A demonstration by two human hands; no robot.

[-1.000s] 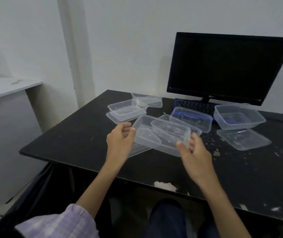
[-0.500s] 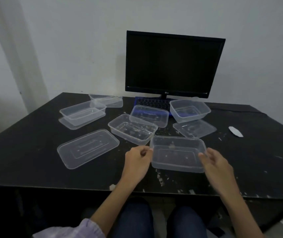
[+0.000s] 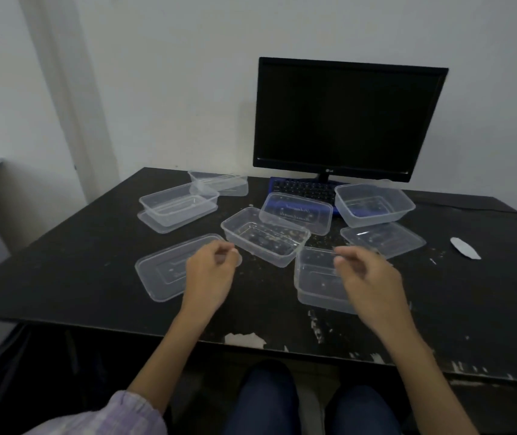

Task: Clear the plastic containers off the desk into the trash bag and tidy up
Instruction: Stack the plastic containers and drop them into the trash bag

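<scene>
Left hand (image 3: pixel 210 274): held above the near part of the desk, fingers loosely curled, nothing gripped; it partly covers the flat lid.
Right hand (image 3: pixel 368 277): raised over the near container, fingers loosely bent, nothing held.
Near container (image 3: pixel 317 282): set upright on the desk (image 3: pixel 62 277), just under the right hand.
Flat lid (image 3: pixel 163 271): laid on the near left of the desk.
Middle container (image 3: pixel 263 235): placed between the two hands, further back, crumbs seen inside.
Left stack (image 3: pixel 177 207): a container set on a lid, far left.
Far container (image 3: pixel 222 182): laid just behind the left stack.
Right container (image 3: pixel 373 204): set before the monitor (image 3: pixel 348 117), with a lid (image 3: pixel 382 238) just in front of it.
Tilted container (image 3: pixel 296 211): propped against the keyboard (image 3: pixel 301 188).
</scene>
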